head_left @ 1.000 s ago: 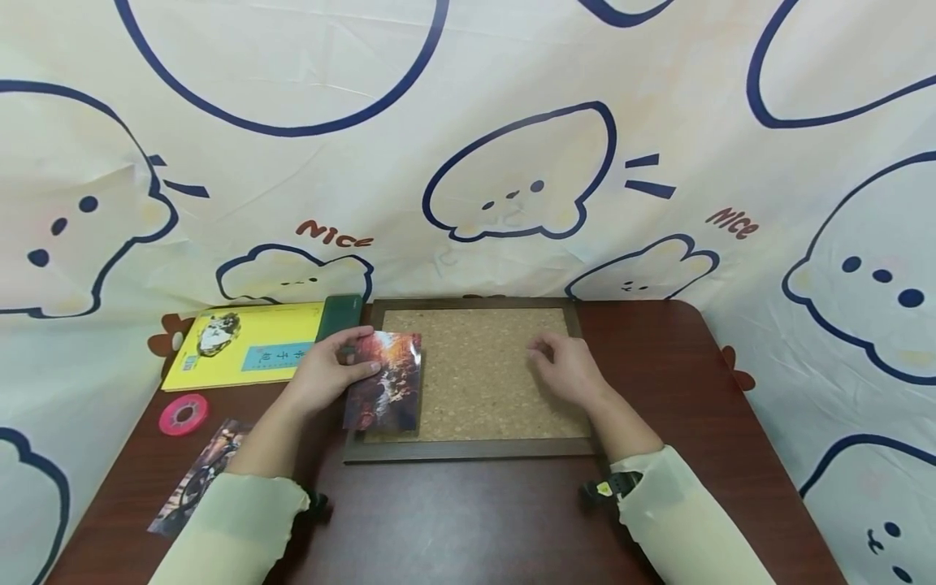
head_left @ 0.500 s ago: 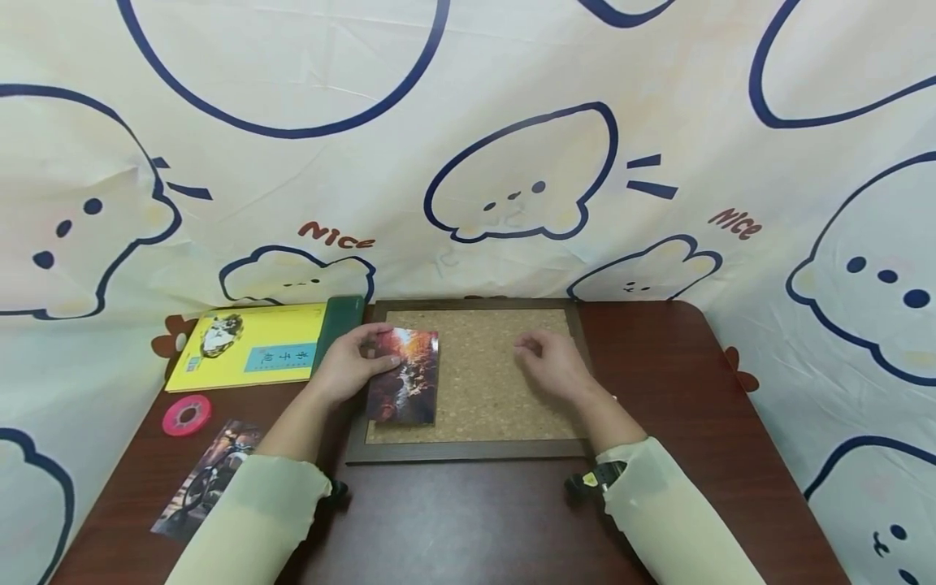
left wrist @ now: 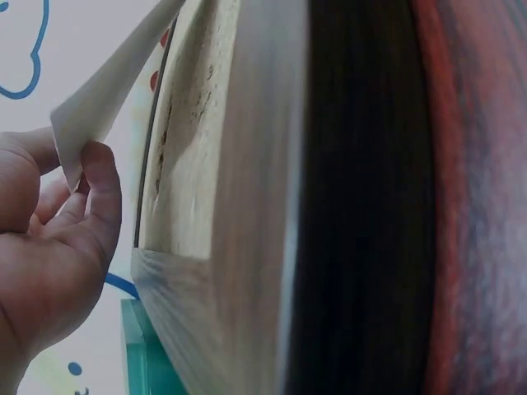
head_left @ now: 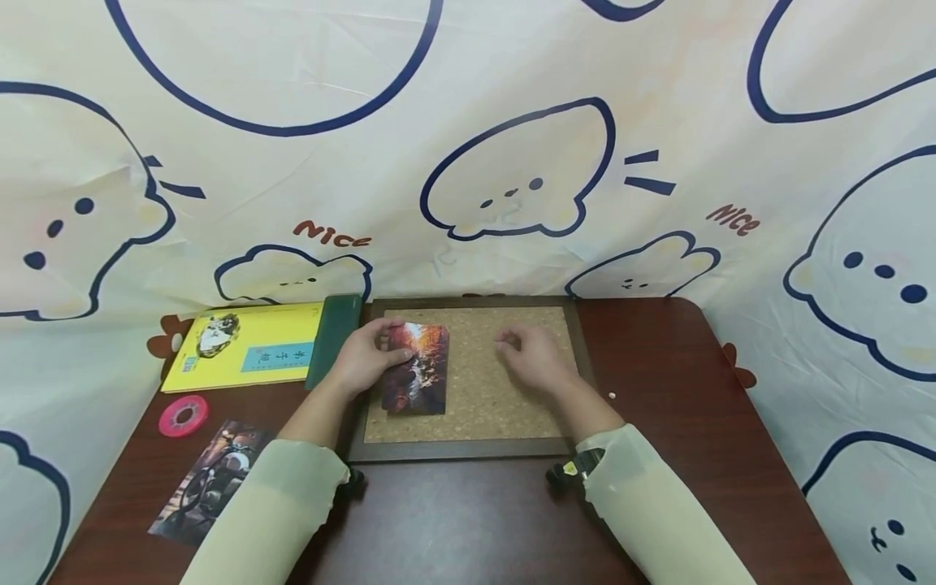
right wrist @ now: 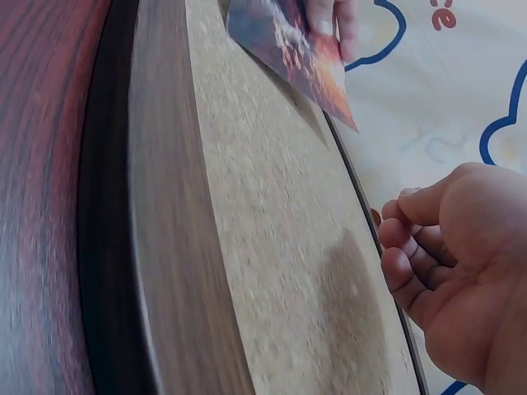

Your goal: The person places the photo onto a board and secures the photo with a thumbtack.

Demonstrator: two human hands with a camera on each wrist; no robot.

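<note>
With thumb and fingers, my left hand pinches the upper left edge of a picture card with a fiery orange and dark scene. The left wrist view shows the card's pale back, tilted above the surface. Beneath it lies a wood-framed cork board. Over the board's right part is my right hand, fingers curled and thumb tip against the index finger; nothing shows between them. Another picture card, dark, rests on the table beside my left forearm.
A pink tape roll sits on the left of the table. Behind it are a yellow book and a dark green object touching the board's left side. A tiny white bit lies right of the board. A printed cloth hangs behind.
My left hand has carried the picture card rightward and slightly up over the cork board. My right hand has shifted left, revealing the tiny white bit on the table.
</note>
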